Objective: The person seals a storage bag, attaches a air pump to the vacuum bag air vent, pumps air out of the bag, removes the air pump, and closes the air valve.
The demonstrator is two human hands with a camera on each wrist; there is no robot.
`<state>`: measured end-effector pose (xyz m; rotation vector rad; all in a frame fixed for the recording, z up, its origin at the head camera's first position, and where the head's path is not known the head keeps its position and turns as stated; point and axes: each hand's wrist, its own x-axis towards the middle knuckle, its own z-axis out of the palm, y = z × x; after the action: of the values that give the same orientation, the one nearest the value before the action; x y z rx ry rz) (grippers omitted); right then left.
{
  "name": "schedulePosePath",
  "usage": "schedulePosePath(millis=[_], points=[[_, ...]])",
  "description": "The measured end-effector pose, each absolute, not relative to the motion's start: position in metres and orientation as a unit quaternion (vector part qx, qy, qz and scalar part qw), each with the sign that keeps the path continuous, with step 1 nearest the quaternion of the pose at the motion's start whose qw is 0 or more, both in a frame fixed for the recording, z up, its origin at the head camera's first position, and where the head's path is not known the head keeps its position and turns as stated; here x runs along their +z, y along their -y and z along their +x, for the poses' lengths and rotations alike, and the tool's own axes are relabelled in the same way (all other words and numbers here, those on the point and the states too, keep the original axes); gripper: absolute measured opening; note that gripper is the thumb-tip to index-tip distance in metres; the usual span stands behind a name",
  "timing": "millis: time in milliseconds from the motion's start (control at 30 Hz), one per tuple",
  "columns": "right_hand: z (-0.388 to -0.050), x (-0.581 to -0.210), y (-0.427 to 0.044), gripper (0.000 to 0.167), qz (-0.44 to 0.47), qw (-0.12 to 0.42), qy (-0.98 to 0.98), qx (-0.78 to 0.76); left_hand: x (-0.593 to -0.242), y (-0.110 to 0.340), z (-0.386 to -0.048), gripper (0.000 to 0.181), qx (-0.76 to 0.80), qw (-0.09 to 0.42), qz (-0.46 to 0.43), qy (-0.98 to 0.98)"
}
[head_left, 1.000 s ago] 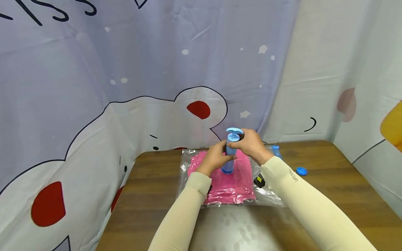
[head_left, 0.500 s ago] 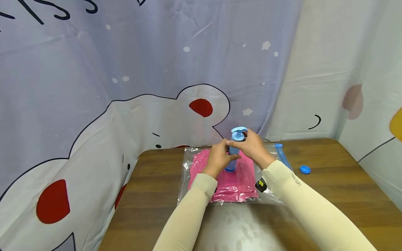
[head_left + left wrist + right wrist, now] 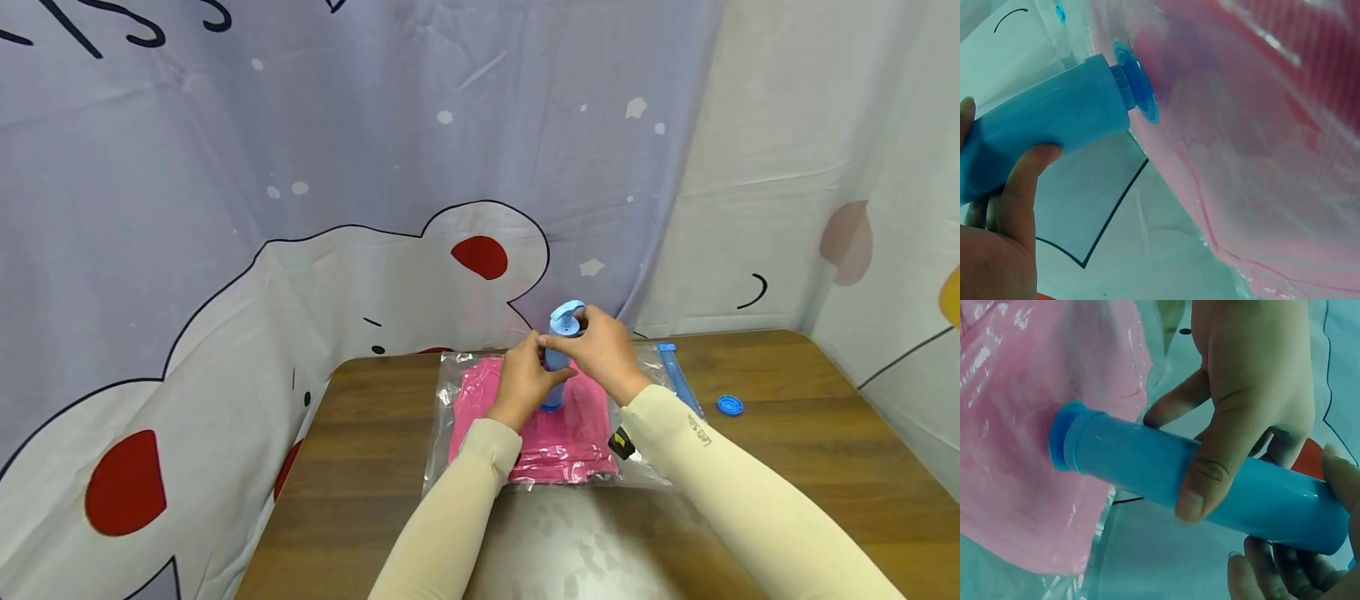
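Observation:
A blue hand pump (image 3: 564, 326) with a T-shaped handle stands upright on a clear plastic storage bag (image 3: 439, 442) that has pink cloth (image 3: 558, 462) inside. My left hand (image 3: 520, 385) grips the barrel, its thumb lying across it in the right wrist view. Higher up, my right hand (image 3: 604, 354) holds the top end of the barrel just below the handle, with fingers bent round it. In the left wrist view, the pump's lower end meets a round blue valve (image 3: 1145, 87) on the bag's face.
A round blue cap (image 3: 730, 405) lies on the wooden table (image 3: 795, 467) right of the bag. The bag's blue slider strip (image 3: 678, 375) runs along its right side. A printed curtain (image 3: 360, 150) hangs behind the table.
The pump's handle has turned about its upright axis while both hands stay on the pump. The head view has shifted slightly.

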<state>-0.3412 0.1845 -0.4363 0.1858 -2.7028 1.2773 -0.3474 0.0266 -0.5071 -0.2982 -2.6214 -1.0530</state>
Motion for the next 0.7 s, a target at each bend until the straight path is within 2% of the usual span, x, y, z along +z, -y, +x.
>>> schedulePosePath(millis=[100,200,333,467,600,700], points=[[-0.342,-0.434,-0.182,0.065,0.079,0.091,0.906,0.406,-0.508,-0.025,-0.349,0.053,-0.37,0.146,-0.105,0.911],[-0.344,-0.432,-0.18,0.056,0.092,0.085,0.912,0.39,-0.508,-0.02,-0.35,0.056,-0.376,0.125,-0.114,0.911],[-0.348,-0.43,-0.181,0.046,0.1,0.046,0.914,0.391,-0.504,-0.011,-0.352,0.064,-0.42,0.06,-0.143,0.894],[-0.353,-0.426,-0.182,0.051,0.099,0.001,0.899,0.427,-0.499,-0.004,-0.356,0.066,-0.457,0.004,-0.174,0.872],[-0.354,-0.424,-0.181,0.054,0.097,-0.023,0.888,0.448,-0.498,-0.001,-0.359,0.058,-0.449,-0.004,-0.188,0.874],[-0.354,-0.424,-0.181,0.051,0.096,-0.021,0.887,0.452,-0.499,-0.001,-0.36,0.056,-0.442,0.0,-0.193,0.876]])
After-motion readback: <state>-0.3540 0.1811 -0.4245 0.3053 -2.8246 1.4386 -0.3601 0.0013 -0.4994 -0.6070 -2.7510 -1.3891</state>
